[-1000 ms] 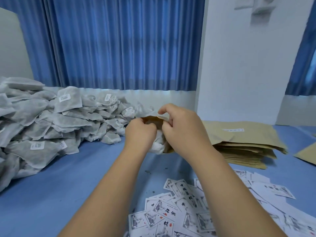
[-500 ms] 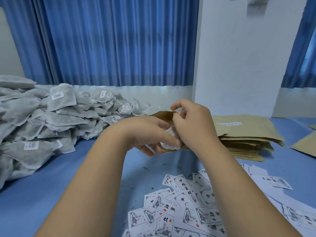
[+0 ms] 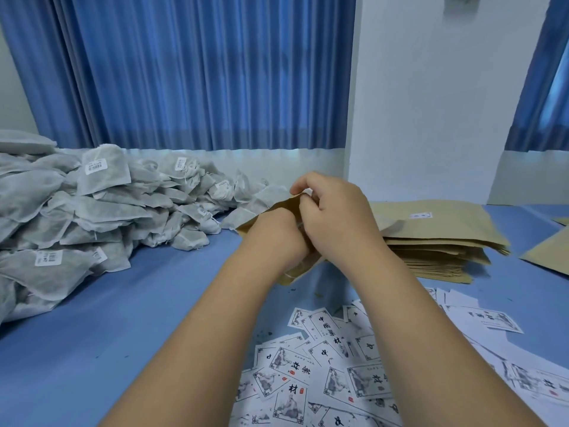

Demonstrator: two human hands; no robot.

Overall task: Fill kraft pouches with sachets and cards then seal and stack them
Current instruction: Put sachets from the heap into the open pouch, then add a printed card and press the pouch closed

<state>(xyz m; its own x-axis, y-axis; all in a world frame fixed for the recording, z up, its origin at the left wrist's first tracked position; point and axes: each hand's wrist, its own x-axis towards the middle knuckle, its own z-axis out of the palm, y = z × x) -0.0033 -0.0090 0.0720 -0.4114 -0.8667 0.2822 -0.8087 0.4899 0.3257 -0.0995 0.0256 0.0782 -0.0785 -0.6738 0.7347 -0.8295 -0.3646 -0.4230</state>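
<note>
"Kraft pouch (image 3: 278,208): location?"
"Held above the table (image 3: 147,303), between sachet pile (image 3: 92,211) and pouch stack (image 3: 437,238)."
"Hand states?"
"Right hand (image 3: 335,217) pinches the upper lip to hold the mouth open. Left hand (image 3: 274,234) enters it; fingers hidden, probably seating a sachet."

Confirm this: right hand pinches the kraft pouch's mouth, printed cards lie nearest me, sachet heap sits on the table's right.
Wrong on one point: the head view shows the sachet heap on the left of the table. The right hand pinches the kraft pouch at its mouth, and the printed cards lie nearest.
</note>
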